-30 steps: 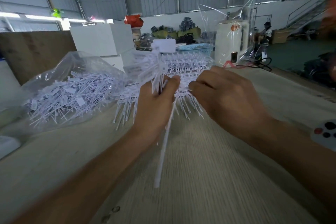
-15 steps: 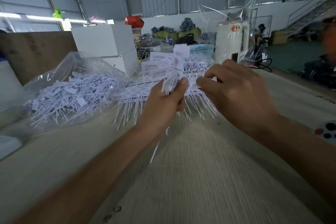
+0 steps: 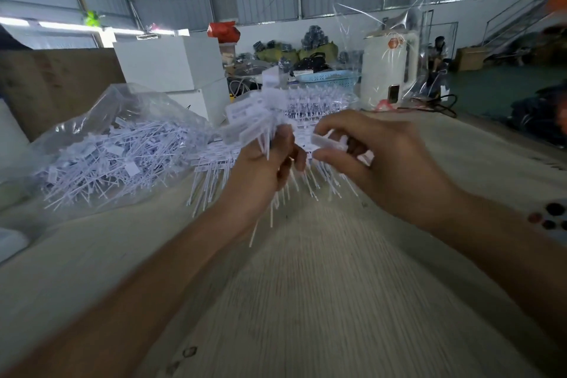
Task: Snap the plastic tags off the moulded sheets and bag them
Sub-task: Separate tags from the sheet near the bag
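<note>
Bulging clear bag (image 3: pixel 101 120), loose white tags (image 3: pixel 110 159) inside

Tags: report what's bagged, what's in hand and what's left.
Done: the bag on the left already holds a heap of loose tags. In hand: the left hand grips a bunch of tags, and the right hand pinches one tag beside it. Left: moulded sheets lie on the table behind the hands, and the held bunch isn't bagged yet.
</note>
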Action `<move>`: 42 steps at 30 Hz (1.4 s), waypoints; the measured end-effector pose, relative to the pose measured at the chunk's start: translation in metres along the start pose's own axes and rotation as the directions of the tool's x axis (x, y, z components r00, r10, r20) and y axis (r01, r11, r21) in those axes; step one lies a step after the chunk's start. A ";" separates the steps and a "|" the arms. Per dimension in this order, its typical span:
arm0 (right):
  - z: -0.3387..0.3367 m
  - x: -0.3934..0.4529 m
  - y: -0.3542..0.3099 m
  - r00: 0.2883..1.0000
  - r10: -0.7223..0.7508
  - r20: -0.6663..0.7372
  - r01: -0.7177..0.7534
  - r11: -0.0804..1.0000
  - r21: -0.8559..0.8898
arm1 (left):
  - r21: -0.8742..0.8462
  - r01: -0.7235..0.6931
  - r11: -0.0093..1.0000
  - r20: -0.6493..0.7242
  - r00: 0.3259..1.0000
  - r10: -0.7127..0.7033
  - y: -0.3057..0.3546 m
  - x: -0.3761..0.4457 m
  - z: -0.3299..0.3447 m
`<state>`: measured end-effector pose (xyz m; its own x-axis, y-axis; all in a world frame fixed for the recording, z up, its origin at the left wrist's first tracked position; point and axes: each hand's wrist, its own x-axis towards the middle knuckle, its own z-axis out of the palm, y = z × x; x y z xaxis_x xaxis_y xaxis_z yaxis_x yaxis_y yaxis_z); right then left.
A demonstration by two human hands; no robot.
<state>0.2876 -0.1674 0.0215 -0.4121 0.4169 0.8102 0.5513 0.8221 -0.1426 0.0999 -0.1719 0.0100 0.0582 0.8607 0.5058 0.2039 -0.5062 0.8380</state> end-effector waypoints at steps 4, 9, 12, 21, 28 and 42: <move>0.021 -0.005 -0.019 0.997 -0.035 0.068 0.019 0.976 0.217 | 0.022 0.038 0.999 -0.096 0.995 -0.036 -0.003 0.001 -0.003; 0.029 -0.008 -0.020 0.992 0.119 0.040 -0.126 0.931 0.343 | 0.028 0.027 0.999 0.015 1.000 -0.028 -0.002 -0.006 0.002; 0.028 -0.007 -0.012 0.974 0.226 -0.014 -0.204 0.905 0.373 | 0.024 0.040 0.999 0.040 0.998 -0.041 -0.002 -0.009 0.006; 0.032 -0.011 0.003 0.905 0.425 -0.013 -0.357 0.777 0.519 | 0.339 -0.077 0.938 0.276 0.961 -0.021 -0.003 -0.007 0.009; 0.037 -0.020 0.022 0.908 0.410 0.087 -0.386 0.736 0.556 | 0.645 -0.150 0.749 -0.071 0.964 0.255 0.002 0.013 -0.027; 0.071 -0.039 0.049 0.894 0.252 0.369 -0.169 0.955 -0.244 | 0.707 0.634 0.314 -0.497 0.761 -0.417 -0.064 0.029 -0.247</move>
<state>0.2798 -0.1158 -0.0574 -0.4974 0.7235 0.4787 0.7728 0.6203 -0.1345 -0.1529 -0.1279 0.0223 -0.5266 0.8390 0.1371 0.7915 0.4250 0.4393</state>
